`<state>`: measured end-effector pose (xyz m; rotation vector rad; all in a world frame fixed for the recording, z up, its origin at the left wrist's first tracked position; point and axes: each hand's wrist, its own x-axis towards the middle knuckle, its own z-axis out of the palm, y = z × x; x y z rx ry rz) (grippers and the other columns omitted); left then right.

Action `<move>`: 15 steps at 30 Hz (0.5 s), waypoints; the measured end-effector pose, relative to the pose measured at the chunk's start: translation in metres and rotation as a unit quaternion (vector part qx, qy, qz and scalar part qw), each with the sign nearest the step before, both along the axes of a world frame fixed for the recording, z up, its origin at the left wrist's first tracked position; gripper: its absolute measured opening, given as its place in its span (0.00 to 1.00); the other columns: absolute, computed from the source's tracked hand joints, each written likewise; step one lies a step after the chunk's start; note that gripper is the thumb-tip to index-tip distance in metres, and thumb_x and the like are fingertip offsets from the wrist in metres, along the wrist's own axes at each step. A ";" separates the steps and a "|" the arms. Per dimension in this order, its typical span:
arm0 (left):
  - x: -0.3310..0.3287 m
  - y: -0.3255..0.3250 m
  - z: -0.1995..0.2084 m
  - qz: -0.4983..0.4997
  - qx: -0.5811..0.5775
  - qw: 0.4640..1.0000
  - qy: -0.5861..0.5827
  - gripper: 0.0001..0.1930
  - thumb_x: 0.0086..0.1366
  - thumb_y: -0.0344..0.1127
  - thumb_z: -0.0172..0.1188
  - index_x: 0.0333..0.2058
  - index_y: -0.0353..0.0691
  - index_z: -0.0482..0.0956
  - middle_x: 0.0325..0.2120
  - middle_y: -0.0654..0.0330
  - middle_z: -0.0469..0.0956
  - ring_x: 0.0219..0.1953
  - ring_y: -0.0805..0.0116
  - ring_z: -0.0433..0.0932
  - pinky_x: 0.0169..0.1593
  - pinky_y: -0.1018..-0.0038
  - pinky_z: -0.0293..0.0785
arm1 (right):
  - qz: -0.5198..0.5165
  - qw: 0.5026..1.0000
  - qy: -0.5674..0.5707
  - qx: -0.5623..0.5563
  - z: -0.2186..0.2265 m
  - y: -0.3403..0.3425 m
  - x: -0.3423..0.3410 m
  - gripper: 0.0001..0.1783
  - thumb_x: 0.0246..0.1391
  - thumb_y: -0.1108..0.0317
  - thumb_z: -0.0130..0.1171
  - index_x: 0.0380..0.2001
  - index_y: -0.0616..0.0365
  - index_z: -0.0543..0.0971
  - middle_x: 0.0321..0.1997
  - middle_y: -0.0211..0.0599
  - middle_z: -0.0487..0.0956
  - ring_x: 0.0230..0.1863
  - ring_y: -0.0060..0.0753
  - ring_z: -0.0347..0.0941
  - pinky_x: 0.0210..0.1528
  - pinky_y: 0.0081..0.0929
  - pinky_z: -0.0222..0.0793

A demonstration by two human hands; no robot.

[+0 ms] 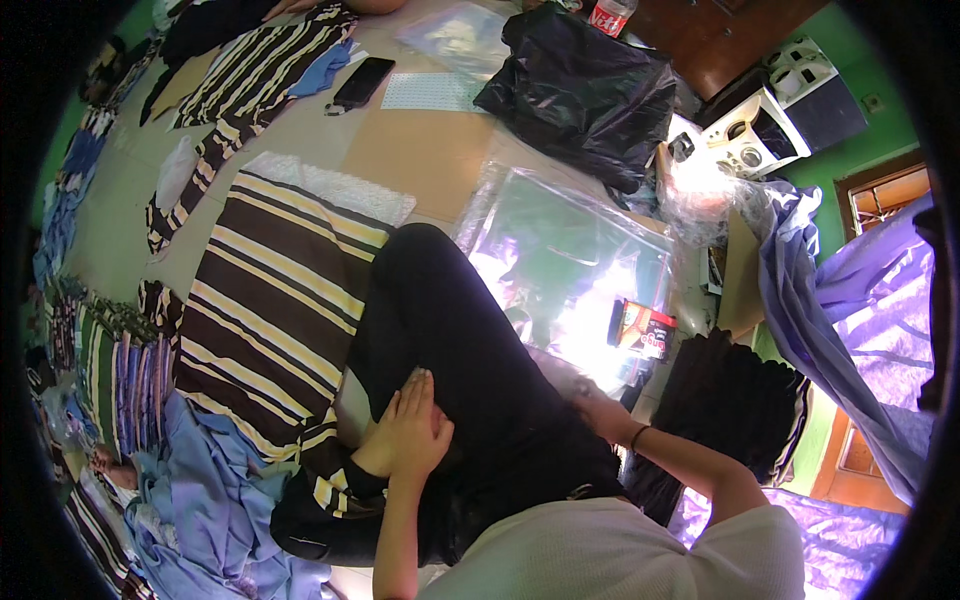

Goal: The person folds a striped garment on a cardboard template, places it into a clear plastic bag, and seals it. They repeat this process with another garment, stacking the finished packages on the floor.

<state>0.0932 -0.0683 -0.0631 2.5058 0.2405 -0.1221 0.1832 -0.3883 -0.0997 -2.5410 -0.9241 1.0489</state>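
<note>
Mostly, soft goods and plastic crowd the floor around the seated person. A brown, yellow and white striped garment lies flat to the left of the bent leg in black trousers, which covers part of its right edge; clear wrapping shows past its far edge. Beyond it, a second striped garment trails a sleeve across the tiles, near a phone and a white patterned sheet. A black plastic bag sits beyond the clear plastic bags, whose surface glares with light, and a small red and dark box rests at their near right side. Blue cloth is heaped at lower left, a pile of black fabric stands at right, and a purple curtain hangs beyond that

The left hand lies with its fingers straight and close together, resting by the bent leg over a patch of bare skin, apart from the flat striped garment. The right hand, with a dark band at its wrist, has curled fingers just beside the near edge of the plastic bags; whether it pinches anything I cannot tell

Counted, there are two striped garments laid out, one phone, one black bag, one small box and one bottle with a red label; the clear bags overlap too much to number
</note>
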 end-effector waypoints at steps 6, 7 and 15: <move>0.001 0.000 0.002 0.000 -0.001 1.000 -0.005 0.32 0.47 0.35 0.47 0.54 0.31 0.55 0.53 0.48 0.59 0.57 0.57 0.56 0.59 0.62 0.47 | -0.150 0.969 -0.186 -0.069 0.005 -0.008 0.064 0.37 0.30 0.75 0.53 0.51 0.59 0.57 0.56 0.50 0.53 0.54 0.52 0.55 0.52 0.38 0.60; 0.001 0.000 0.002 -0.001 0.000 1.000 -0.006 0.32 0.48 0.35 0.47 0.54 0.31 0.56 0.53 0.47 0.59 0.56 0.57 0.57 0.59 0.62 0.47 | -0.170 0.954 -0.224 -0.098 0.004 -0.014 0.076 0.40 0.29 0.73 0.54 0.52 0.59 0.54 0.57 0.49 0.51 0.57 0.51 0.51 0.54 0.40 0.56; 0.001 0.000 0.002 0.008 -0.009 1.000 -0.007 0.31 0.48 0.34 0.47 0.53 0.31 0.56 0.53 0.47 0.59 0.56 0.56 0.57 0.59 0.61 0.47 | -0.129 0.938 -0.201 -0.250 0.009 -0.054 0.125 0.55 0.23 0.54 0.67 0.57 0.45 0.49 0.53 0.42 0.59 0.57 0.46 0.54 0.60 0.55 0.36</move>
